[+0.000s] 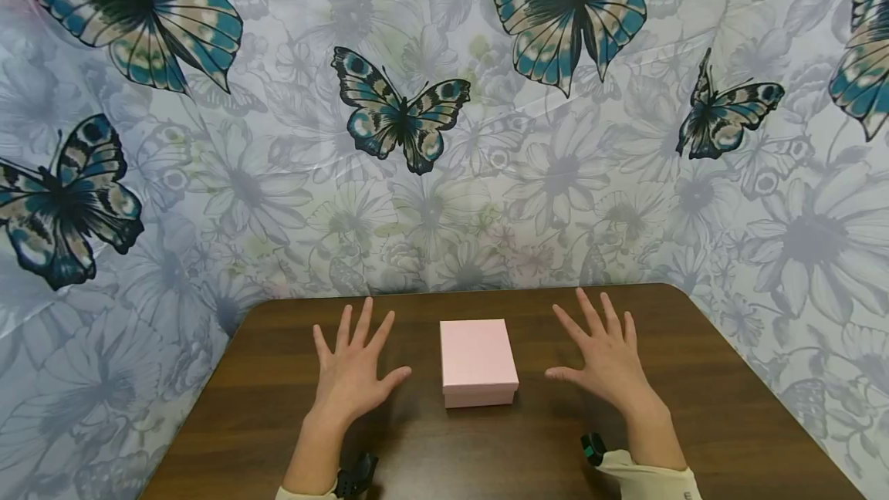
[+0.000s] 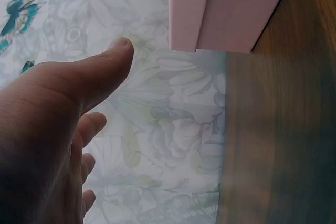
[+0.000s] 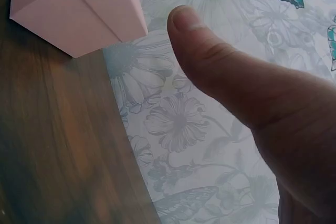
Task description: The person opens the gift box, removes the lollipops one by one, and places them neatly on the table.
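A pink lidded box (image 1: 478, 355) stands on the table between the two hands, its lid on. My left hand (image 1: 353, 376) is to the left of the box, fingers straight and spread, the thumb pointing toward the box. On the other side my right hand (image 1: 606, 357) mirrors it, with spread fingers and its thumb toward the box. Neither hand holds anything, and a gap separates each from the box. The left wrist view shows the box (image 2: 231, 14) beyond the thumb; in the right wrist view the box (image 3: 79, 14) is at the upper left.
The brown wooden table (image 1: 514, 461) has rounded far corners. Behind it hangs a pale floral cloth (image 1: 430, 230) with teal butterflies. Dark straps (image 1: 357, 475) are worn at both wrists, by the light sleeves.
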The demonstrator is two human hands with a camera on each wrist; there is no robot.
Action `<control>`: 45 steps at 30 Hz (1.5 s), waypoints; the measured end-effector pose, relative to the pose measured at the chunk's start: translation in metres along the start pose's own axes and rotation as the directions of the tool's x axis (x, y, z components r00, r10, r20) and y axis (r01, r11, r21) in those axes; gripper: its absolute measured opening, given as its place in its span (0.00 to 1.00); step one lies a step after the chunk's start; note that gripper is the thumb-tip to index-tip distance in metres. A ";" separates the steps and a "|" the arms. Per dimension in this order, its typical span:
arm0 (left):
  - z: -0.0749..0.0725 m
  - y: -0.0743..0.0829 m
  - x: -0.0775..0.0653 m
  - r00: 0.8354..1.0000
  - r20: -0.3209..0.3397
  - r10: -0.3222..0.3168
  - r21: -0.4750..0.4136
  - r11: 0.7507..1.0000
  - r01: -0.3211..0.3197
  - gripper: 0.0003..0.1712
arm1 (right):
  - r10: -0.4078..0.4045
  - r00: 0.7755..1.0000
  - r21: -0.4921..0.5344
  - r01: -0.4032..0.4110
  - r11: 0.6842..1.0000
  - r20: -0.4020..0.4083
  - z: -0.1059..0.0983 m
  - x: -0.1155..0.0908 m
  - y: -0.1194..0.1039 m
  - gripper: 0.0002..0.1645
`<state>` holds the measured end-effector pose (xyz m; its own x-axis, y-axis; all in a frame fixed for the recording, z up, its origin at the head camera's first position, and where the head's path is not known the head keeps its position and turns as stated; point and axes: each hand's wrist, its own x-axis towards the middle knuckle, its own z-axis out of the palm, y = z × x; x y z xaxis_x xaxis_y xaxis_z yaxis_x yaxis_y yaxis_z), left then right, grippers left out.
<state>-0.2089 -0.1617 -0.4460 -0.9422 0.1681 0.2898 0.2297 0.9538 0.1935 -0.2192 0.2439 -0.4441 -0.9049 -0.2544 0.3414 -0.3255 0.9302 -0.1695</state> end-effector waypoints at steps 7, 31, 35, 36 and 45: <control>0.002 0.001 0.002 0.999 -0.041 0.004 -0.055 0.998 -0.006 0.53 | -0.017 1.000 0.047 0.016 0.999 0.011 0.005 0.000 0.000 0.63; 0.038 0.023 0.011 0.985 0.148 0.085 -0.766 0.640 0.060 0.49 | -0.179 0.971 0.698 0.018 0.716 0.158 0.053 0.013 -0.029 0.57; 0.047 0.024 0.011 0.977 0.186 0.107 -0.821 0.564 0.094 0.49 | -0.190 0.965 0.736 -0.006 0.677 0.182 0.057 0.013 -0.027 0.55; 0.050 0.024 0.011 0.976 0.190 0.109 -0.831 0.547 0.101 0.48 | -0.194 0.964 0.750 -0.010 0.661 0.184 0.058 0.012 -0.027 0.55; 0.069 0.025 0.013 0.962 0.220 0.160 -0.872 0.475 0.121 0.51 | -0.199 0.956 0.825 -0.071 0.560 0.217 0.072 0.010 -0.024 0.52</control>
<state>-0.2319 -0.1181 -0.5017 -0.9237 0.3690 0.1034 0.2079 0.2560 0.9440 -0.2405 0.2002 -0.5028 -0.8596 -0.4855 0.1590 -0.3445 0.3211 -0.8822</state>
